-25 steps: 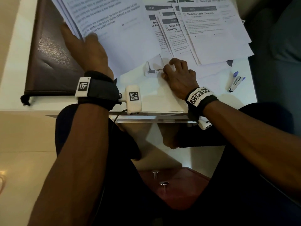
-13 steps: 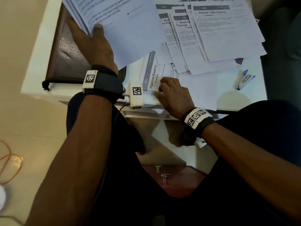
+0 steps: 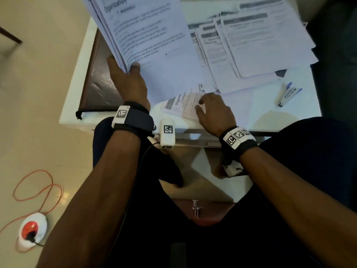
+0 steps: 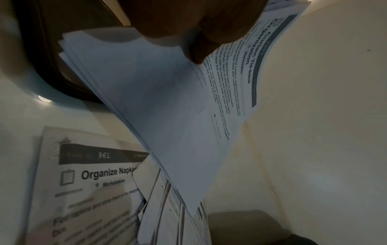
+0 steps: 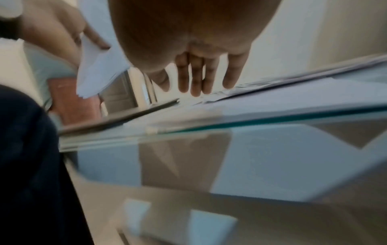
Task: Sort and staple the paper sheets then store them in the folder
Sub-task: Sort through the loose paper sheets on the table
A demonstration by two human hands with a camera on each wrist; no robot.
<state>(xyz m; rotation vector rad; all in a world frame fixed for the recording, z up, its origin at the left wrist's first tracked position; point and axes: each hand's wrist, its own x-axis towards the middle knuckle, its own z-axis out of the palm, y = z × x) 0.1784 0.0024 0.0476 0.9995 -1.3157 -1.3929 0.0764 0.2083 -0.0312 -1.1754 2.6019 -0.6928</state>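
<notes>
My left hand (image 3: 126,74) grips a stack of printed sheets (image 3: 146,35) by its lower left edge, thumb on top, and holds it tilted above the table; the left wrist view shows the same stack (image 4: 167,107) with the thumb (image 4: 206,48) pinching it. A single sheet headed "Organize Napkins" (image 3: 180,105) lies on the white table near the front edge. My right hand (image 3: 210,109) lies over it with straight fingers (image 5: 195,79) touching the paper. A dark brown folder (image 3: 98,82) lies shut at the table's left. A small blue-and-white stapler (image 3: 288,94) lies at the right.
More printed sheets (image 3: 257,45) fan across the back right of the glass-topped table (image 3: 270,117). My knees sit under the front edge. On the floor at the left lie an orange cable (image 3: 38,186) and a round white socket (image 3: 32,229).
My left hand has lifted the stack higher off the folder and tilted it. My right hand has pulled the "Organize Napkins" sheet out from under the pile and now lies flat on it.
</notes>
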